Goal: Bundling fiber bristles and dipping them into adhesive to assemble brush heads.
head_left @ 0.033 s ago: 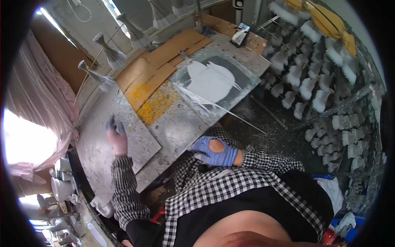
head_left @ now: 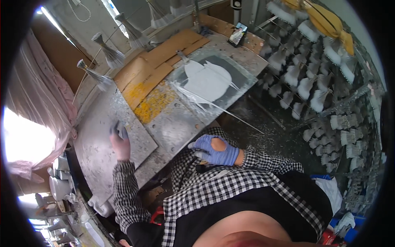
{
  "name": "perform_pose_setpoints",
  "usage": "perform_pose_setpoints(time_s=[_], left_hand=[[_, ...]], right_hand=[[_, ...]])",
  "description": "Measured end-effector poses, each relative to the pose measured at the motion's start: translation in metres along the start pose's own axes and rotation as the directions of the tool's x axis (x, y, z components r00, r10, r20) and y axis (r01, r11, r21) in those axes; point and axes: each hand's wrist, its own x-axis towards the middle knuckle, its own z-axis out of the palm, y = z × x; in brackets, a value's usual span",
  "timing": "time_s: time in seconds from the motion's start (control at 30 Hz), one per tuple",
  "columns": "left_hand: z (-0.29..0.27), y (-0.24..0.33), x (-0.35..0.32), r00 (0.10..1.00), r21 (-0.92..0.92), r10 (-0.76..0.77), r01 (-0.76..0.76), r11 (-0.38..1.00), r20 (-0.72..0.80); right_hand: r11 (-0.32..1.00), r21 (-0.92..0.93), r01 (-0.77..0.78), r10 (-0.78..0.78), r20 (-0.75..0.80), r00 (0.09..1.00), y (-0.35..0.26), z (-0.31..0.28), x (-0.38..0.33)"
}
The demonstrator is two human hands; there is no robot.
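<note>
**Left hand over grey board, right hand at lap**

The grey board (head_left: 96, 144) lay flat on the left part of the table (head_left: 255, 61). Your left hand (head_left: 119, 142) was over it, dark-tipped fingers and thumb parted; couldn't tell if it touched. Your right hand (head_left: 218, 151), in a blue glove with a hole on the back, was by your lap at the checked apron (head_left: 230, 184), fingers partly curled; couldn't tell if it gripped anything. Right of the board: yellow bits (head_left: 152, 108) scattered beside cardboard (head_left: 142, 76). Further right, white paste (head_left: 207, 81) was spread on a dark plate (head_left: 243, 81), with a thin stick (head_left: 240, 119) jutting past the table edge. Phone (head_left: 238, 33) stood at the back. Brushes (head_left: 108, 51) hung along the wall; more filled the rack (head_left: 349, 99) on your right.
</note>
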Motion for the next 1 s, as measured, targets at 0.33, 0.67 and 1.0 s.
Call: perform_pose_setpoints(time_s=[0.33,0.67,1.0], left_hand=[[-0.002,-0.017,-0.105,0.950,0.208,0.157,-0.216,0.954,0.270],[-0.004,0.003,-0.107,0.955,0.188,0.140,-0.193,0.963,0.261],[-0.006,-0.013,-0.100,0.900,0.104,0.127,-0.186,0.977,0.416]], right_hand=[[0.994,-0.020,-0.107,0.103,-0.145,0.984,-0.007,-0.022,-0.045],[0.980,-0.177,0.087,-0.083,0.030,0.996,0.070,0.096,0.092],[0.992,-0.113,0.057,-0.031,0.219,0.975,0.080,0.095,0.102]])
